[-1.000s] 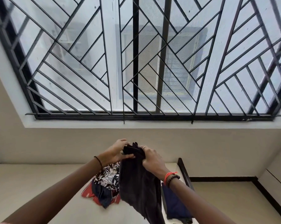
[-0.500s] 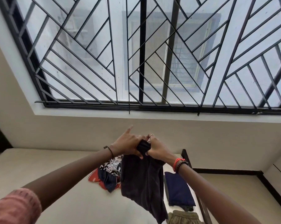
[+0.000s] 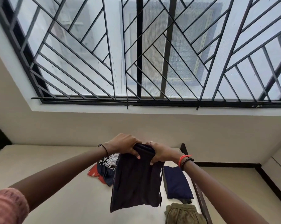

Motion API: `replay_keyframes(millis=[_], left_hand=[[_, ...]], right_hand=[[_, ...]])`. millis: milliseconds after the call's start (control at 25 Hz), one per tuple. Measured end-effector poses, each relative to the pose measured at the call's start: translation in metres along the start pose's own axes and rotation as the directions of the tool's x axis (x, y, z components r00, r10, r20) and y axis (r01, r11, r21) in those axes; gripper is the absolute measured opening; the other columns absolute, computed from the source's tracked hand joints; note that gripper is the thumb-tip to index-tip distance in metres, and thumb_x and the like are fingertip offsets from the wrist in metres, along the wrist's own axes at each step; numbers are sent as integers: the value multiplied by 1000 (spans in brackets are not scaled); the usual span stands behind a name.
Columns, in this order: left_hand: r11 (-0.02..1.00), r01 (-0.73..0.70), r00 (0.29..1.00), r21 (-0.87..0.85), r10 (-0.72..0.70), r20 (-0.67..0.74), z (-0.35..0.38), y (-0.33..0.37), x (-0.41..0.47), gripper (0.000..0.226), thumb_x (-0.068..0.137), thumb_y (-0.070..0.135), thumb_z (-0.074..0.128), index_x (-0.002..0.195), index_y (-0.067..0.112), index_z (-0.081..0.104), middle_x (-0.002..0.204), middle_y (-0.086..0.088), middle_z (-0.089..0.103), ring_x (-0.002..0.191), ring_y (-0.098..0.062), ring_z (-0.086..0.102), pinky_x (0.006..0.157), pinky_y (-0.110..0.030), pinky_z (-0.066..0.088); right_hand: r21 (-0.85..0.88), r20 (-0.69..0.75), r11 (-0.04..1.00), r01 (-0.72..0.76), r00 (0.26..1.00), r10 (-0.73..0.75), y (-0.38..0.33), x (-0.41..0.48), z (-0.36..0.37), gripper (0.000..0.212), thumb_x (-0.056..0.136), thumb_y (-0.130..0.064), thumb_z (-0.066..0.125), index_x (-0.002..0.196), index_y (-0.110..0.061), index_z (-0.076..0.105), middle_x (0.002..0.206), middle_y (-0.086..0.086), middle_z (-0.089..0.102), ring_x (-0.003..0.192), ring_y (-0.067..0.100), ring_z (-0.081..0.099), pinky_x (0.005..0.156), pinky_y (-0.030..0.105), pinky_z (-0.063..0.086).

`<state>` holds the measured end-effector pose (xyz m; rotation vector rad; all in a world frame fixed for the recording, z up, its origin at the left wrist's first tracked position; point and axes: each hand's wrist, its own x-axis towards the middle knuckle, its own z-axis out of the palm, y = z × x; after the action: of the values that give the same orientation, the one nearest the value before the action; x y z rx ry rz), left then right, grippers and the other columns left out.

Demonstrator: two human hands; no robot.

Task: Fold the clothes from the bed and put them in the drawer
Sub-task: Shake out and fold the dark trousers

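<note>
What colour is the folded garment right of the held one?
The folded garment is navy blue; head view.

White lettering on the red garment [image 3: 93,173] is unreadable.

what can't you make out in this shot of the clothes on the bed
Head view only.
Drawer: out of frame.
Clothes pile: right part hidden behind the held dark garment.
Olive garment: cut off by the bottom edge.
Dark garment's top edge: covered by the left hand and right hand.
</note>
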<state>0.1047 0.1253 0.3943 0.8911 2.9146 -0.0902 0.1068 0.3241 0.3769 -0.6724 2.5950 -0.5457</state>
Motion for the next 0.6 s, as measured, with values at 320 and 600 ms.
replay_keyframes(millis=[320, 600], left_hand=[[997, -57, 985, 54, 47, 166, 37, -16, 4, 62, 68, 73, 61, 108, 26, 61, 108, 1, 56, 103, -15, 52, 95, -34, 36], [937, 133, 880, -322, 37, 473, 91, -15, 22, 43, 80, 34, 72, 114, 15, 54, 109, -7, 63, 93, -20, 56, 77, -31, 43]], right_hand=[[52, 82, 997, 57, 995, -61, 13, 19, 28, 35, 74, -24, 79, 101, -7, 63, 92, 8, 63, 82, 21, 56, 58, 22, 38], [114, 122, 993, 3, 992, -17, 60, 46, 87, 42, 77, -22, 76, 112, -5, 60, 108, 12, 64, 99, 26, 60, 80, 32, 49]])
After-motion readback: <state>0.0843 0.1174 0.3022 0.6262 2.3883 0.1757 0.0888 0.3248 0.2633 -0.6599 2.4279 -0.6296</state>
